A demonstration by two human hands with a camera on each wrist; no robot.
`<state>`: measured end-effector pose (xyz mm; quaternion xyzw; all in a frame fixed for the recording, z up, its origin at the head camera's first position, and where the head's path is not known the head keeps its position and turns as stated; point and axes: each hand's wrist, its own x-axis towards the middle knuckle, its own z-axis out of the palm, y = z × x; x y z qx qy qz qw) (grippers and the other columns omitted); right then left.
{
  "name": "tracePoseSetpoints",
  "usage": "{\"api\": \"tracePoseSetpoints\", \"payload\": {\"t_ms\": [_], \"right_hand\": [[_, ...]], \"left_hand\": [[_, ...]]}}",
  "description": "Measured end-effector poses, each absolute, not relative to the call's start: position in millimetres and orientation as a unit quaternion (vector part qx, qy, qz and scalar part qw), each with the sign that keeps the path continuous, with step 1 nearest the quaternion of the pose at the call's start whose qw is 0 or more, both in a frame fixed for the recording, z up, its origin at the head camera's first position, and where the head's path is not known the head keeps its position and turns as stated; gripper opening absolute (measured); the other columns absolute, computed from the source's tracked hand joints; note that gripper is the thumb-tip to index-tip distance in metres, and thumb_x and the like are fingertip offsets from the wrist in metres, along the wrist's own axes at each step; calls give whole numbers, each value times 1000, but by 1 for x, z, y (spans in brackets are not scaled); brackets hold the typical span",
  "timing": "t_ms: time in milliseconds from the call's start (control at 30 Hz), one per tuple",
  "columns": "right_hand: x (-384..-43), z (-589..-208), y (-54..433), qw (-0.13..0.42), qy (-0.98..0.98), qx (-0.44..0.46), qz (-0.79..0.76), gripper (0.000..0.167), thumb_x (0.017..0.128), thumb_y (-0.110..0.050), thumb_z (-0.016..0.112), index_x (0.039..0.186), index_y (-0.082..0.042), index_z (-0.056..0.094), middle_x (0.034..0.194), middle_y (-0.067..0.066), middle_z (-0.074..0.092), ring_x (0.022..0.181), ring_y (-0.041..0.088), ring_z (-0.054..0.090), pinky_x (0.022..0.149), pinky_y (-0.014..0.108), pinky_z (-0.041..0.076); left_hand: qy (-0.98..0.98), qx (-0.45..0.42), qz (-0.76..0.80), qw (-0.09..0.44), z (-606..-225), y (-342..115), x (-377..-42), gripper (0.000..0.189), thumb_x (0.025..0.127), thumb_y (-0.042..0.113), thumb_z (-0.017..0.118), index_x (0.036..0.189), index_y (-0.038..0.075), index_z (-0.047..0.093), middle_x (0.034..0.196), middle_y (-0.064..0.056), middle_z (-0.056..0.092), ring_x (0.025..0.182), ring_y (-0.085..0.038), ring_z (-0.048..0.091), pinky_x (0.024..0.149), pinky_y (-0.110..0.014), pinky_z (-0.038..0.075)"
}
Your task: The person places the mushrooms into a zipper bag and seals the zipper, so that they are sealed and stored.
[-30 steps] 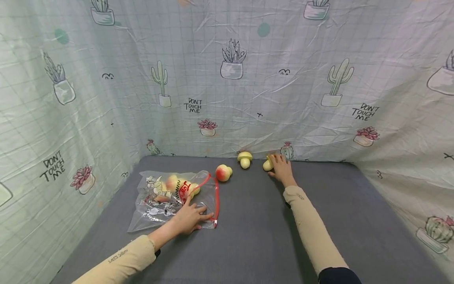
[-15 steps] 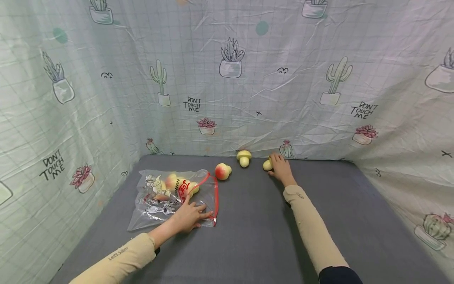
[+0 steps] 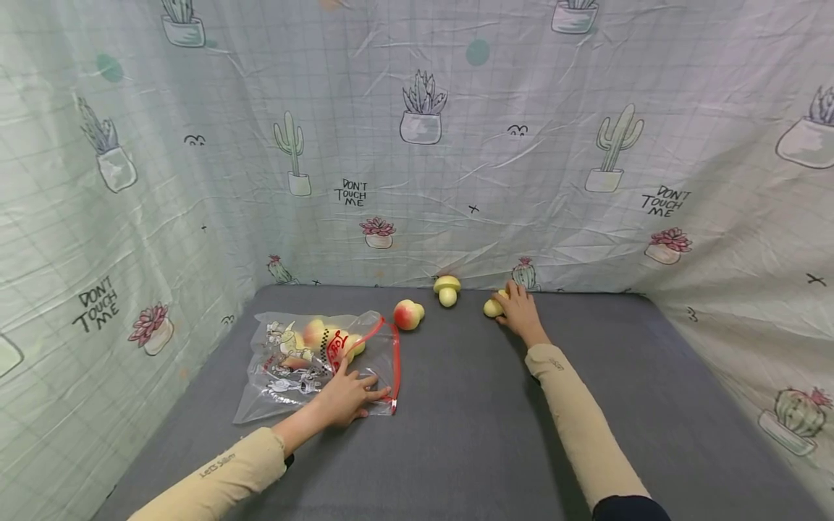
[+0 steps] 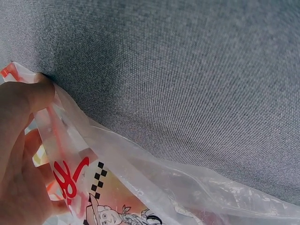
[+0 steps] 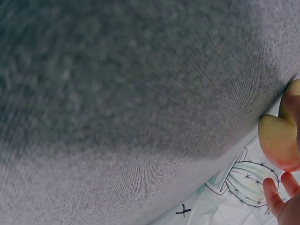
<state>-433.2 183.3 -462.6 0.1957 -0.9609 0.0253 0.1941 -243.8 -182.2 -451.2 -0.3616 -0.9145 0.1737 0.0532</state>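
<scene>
Right hand [image 3: 521,312] pinching a pale-stemmed toy mushroom [image 3: 492,308] at the far edge of the grey table [image 3: 456,434]; left hand [image 3: 342,400] laid over a clear plastic bag [image 3: 260,401].

Compared with half a second ago, the right hand and its toy have shifted very slightly to the right, with thumb and fingers about the cap; this suggests a grip being settled rather than a lift, since the toy seems to rest on the table. The left hand and bag have not visibly moved: its fingers lie spread beside the red zip edge [image 3: 396,354], apparently pressing the plastic down. Inside, on the left, are several red-and-yellow toy mushrooms [image 3: 314,333]. A red-capped toy mushroom [image 3: 406,315] lies just outside the bag, and a yellow toy mushroom [image 3: 447,286] farther right, by the cactus-print sheet [image 3: 469,166], both untouched.
</scene>
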Motion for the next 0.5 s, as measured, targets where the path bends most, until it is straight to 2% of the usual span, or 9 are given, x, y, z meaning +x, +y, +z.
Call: {"api": "tracePoseSetpoints", "payload": {"t_ms": [233, 500], "right_hand": [[-433, -464, 182, 202, -959, 193, 45, 42, 74, -21, 71, 113, -16, 56, 116, 20, 35, 99, 37, 37, 72, 49, 40], [-433, -467, 185, 203, -956, 210, 25, 43, 76, -22, 69, 114, -12, 52, 129, 18, 39, 107, 39, 40, 73, 50, 44]], "left_hand": [[-912, -363, 183, 58, -450, -181, -243, 54, 76, 37, 64, 128, 34, 48, 122, 1, 57, 95, -25, 58, 92, -60, 31], [-916, -358, 173, 49, -450, -181, -244, 54, 76, 38, 64, 127, 34, 48, 122, -1, 57, 95, -26, 57, 93, -60, 31]]}}
